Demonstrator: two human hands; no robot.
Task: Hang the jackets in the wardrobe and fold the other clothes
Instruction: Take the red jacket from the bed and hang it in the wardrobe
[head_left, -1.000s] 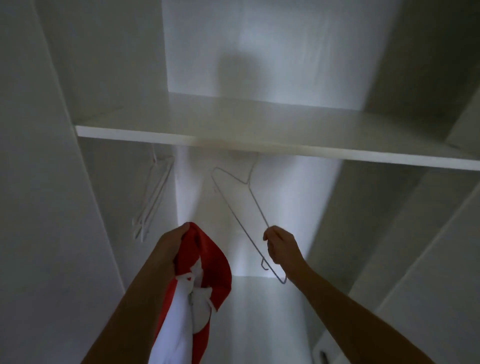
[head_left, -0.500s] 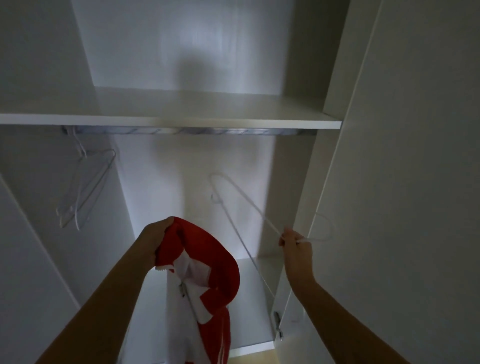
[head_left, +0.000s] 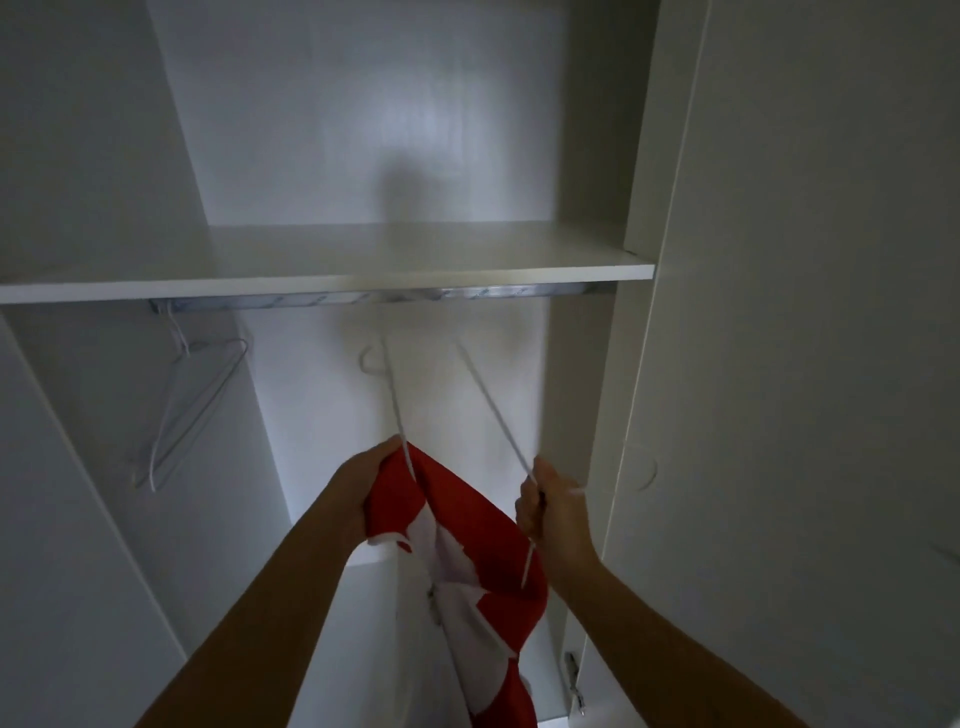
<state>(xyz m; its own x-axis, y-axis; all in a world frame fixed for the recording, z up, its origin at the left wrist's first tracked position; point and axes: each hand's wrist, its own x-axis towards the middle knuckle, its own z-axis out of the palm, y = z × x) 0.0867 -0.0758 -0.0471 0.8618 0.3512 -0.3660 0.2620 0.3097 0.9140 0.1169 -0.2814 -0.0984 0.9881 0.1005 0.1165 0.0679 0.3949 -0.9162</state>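
The right hand (head_left: 558, 519), at centre right of the frame, has its fingers curled tight round the thin white hanger (head_left: 493, 415), holding it near where the wire bends. The left hand (head_left: 358, 483), just left of centre, pinches a bunched edge of the red and white jacket (head_left: 467, 519) near its top. The rest of the jacket hangs between the two forearms toward the bottom of the frame. One arm of the hanger runs down from the middle of the frame into the fabric beside the left hand. With the motion blur I cannot tell whether its tip is actually inside the shoulder or only lying against the cloth. The other arm slants up from the right hand. The main risk, as I judge it, is that the wire tip catches on the lining or misses the shoulder. The jacket would then sit lopsided and slide off once the left hand lets go. The front appears to be open, which would make such a slip easier. Above, the rail (head_left: 363, 299) sits under the white shelf (head_left: 363, 270), with spare hangers (head_left: 192, 395) at the left. The wardrobe door (head_left: 805, 364) stands close on the right, where the wire could knock against it.
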